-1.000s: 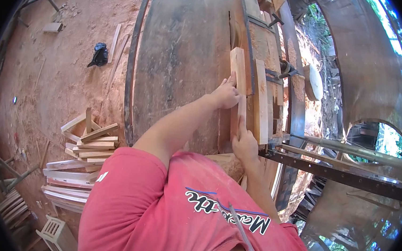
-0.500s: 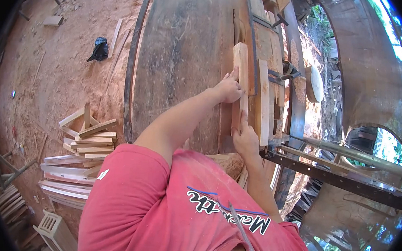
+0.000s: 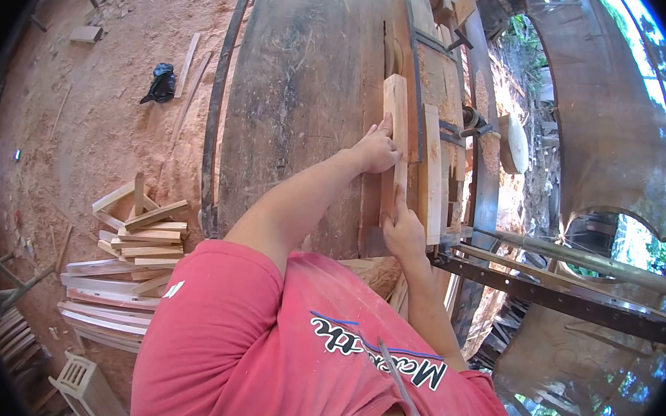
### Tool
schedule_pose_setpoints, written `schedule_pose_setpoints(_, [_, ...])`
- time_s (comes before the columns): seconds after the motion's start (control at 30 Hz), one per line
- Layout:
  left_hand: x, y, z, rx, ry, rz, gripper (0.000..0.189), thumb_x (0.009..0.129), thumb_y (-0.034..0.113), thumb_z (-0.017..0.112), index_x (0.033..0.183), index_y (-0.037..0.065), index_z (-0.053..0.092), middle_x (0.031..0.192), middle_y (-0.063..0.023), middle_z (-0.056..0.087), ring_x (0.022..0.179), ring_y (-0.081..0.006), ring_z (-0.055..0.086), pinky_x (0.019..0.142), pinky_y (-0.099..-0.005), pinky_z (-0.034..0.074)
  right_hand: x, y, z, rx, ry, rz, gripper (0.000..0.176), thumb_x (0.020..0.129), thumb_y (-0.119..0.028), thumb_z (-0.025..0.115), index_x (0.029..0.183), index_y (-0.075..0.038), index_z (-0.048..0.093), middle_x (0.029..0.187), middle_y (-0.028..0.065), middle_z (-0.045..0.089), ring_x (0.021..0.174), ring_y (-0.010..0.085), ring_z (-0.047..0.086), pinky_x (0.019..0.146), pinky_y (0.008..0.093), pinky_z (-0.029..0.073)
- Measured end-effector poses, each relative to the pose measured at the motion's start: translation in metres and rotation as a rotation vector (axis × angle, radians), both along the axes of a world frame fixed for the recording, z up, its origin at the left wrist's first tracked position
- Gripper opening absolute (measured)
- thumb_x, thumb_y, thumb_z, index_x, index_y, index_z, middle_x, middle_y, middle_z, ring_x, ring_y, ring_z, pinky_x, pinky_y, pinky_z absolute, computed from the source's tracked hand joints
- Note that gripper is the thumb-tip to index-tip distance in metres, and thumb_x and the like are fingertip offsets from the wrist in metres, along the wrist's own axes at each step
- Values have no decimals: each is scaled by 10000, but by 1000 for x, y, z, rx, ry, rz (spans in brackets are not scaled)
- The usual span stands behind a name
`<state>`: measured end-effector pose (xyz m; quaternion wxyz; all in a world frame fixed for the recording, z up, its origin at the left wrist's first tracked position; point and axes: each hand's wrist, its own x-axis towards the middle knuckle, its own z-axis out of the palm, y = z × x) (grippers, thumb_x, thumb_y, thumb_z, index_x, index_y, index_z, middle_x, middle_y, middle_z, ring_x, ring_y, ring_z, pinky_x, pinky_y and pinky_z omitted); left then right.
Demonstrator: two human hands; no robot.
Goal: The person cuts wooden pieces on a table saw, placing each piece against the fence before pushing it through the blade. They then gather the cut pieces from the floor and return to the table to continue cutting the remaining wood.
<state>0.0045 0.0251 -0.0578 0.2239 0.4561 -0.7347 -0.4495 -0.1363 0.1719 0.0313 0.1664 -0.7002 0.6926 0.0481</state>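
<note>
I see the left grip (image 3: 377,150) spread open, its fingers lying flat on the wood plank (image 3: 396,107) without wrapping it. The right grip (image 3: 403,231) presses the plank's near end, forefinger stretched along it, other fingers curled, clasping nothing. The plank lies lengthwise on the desk (image 3: 303,88), just beside a second plank (image 3: 429,176).

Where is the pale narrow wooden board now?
Head view, centre: the pale narrow wooden board lies on the dark workbench, left hand and right hand touching it.
</note>
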Motion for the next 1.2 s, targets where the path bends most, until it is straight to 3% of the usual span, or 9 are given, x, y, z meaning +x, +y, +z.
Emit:
schedule_pose_setpoints(0.23, [15,-13,5,59,247,66,500,872,291,435,1084,-96,671,1574,-285,102,1470,-373,147,1174,-545,121,5,-17,57,3,-34,23,700,831,-295,600,1484,-189,372,907,309,640,866,445,638,801,491,493])
schedule_pose_setpoints(0.43, [23,-29,17,-223,69,-10,474,877,270,421,1043,-94,676,1543,-322,172,1453,-394,195,1151,-595,138,12,-58,130,33,-27,-17,605,822,-310,575,1409,-192,495,1042,274,655,969,432,633,890,462,486])
schedule_pose_setpoints(0.63, [18,-42,29,-179,269,121,415,884,226,425,1003,-83,674,1516,-356,199,1424,-444,236,1138,-613,171,3,-122,165,-45,-208,61,532,801,-276,588,1310,-120,601,1032,190,706,911,242,682,842,346,504])
schedule_pose_setpoints(0.87, [12,-67,44,-25,383,232,515,870,311,411,1092,-65,685,1536,-327,171,1414,-418,263,1184,-515,93,26,-212,222,96,-89,155,428,783,-223,590,1152,-30,684,942,161,721,839,196,662,810,301,495])
schedule_pose_setpoints(0.93, [14,-70,50,36,448,257,509,880,333,451,994,-114,668,1583,-242,134,1399,-566,137,1188,-442,138,25,-240,228,125,-33,195,410,788,-211,591,1127,-2,685,953,161,723,822,191,654,811,300,493])
schedule_pose_setpoints(1.0, [17,-72,58,45,454,267,503,877,332,449,966,-106,679,1576,-252,143,1395,-545,181,1187,-450,139,16,-272,232,124,13,554,355,808,-172,588,1063,58,675,956,161,726,801,178,628,803,304,489])
schedule_pose_setpoints(1.1, [12,-83,56,31,462,290,489,869,329,445,914,-86,699,1559,-274,164,1372,-499,281,1187,-464,139,27,-296,234,156,-116,253,309,818,-136,589,989,112,654,969,155,728,792,162,612,795,305,488])
schedule_pose_setpoints(1.17, [8,-90,50,9,463,306,481,864,326,443,891,-74,708,1550,-286,175,1354,-476,335,1187,-471,139,35,-305,237,118,-103,287,311,803,-150,609,941,123,667,921,147,721,737,152,604,732,297,494])
schedule_pose_setpoints(1.2, [8,-91,51,18,451,293,490,872,337,428,977,-51,710,1546,-301,162,1360,-468,331,1193,-476,99,37,-313,237,144,-151,150,315,793,-166,621,927,113,678,879,135,708,708,146,596,683,301,493])
